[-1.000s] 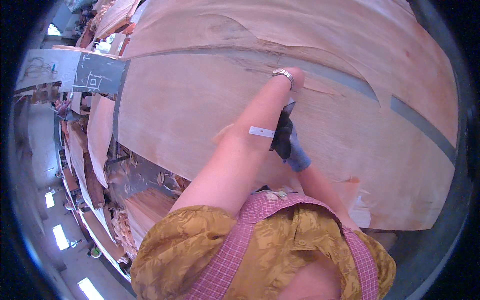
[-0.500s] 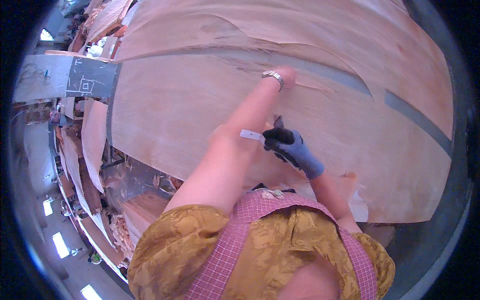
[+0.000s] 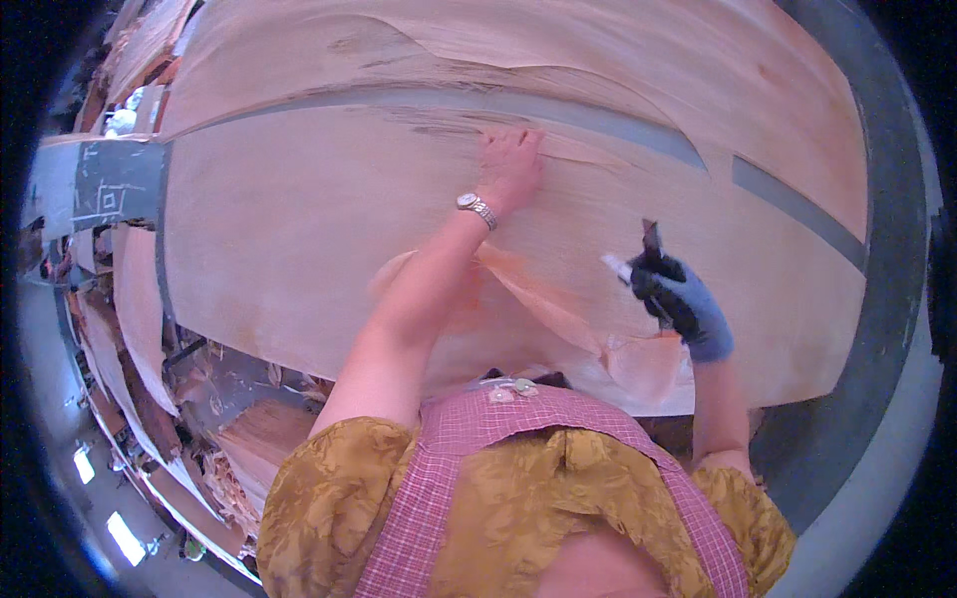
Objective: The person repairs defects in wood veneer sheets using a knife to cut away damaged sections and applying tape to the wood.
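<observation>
A large pale-pink wood veneer sheet (image 3: 299,219) lies spread before me. My bare left hand (image 3: 511,169), with a metal-banded watch (image 3: 476,208) at the wrist, rests on it near its far edge. The fingers look extended and hold nothing visible. To the right, my right hand (image 3: 683,304) wears a blue-and-black glove and is closed round a knife-like tool with a dark flat blade (image 3: 651,237). A white strip (image 3: 617,267) also sticks out of that grip; its kind is unclear. Between my arms, a loose piece of veneer (image 3: 543,307) curls across the sheet near my apron.
Beyond a grey strip of surface (image 3: 558,112), more veneer (image 3: 598,50) with a ragged, wavy edge covers the far side. A grey board with white markings (image 3: 110,189) sits at the left. Stacked veneer and scraps (image 3: 140,319) lie below it. Grey floor (image 3: 887,329) borders the right.
My right hand has moved right, away from my left forearm, carrying the tool. My left hand stays near the sheet's far edge. The view has shifted, and the curled veneer piece is more exposed.
</observation>
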The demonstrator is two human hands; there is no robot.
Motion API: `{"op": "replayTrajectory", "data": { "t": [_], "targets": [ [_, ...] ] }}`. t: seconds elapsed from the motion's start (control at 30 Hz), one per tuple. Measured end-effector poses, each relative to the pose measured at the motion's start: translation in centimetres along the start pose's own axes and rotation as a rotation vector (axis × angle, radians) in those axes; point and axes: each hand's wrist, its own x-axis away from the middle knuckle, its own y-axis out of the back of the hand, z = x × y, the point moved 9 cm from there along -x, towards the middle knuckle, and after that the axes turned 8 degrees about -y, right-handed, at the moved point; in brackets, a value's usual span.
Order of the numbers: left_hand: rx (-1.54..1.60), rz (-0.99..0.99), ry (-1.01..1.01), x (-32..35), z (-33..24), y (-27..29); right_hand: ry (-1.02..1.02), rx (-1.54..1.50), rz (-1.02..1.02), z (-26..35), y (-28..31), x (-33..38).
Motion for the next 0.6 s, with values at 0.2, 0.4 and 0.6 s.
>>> {"op": "replayTrajectory", "data": {
  "t": [0.2,0.4,0.6],
  "targets": [
    [-0.038,-0.198,-0.323,-0.1,-6.3,-0.1,0.057,-0.024,-0.242,4.3,5.7,-0.4],
    [-0.082,-0.127,-0.198,-0.1,-6.8,-3.2,0.25,0.043,-0.311,7.1,7.7,-1.8],
    [-0.101,-0.237,-0.304,-0.8,-7.7,-2.8,0.283,-0.04,-0.399,8.2,7.2,-1.7]
  ]
}}
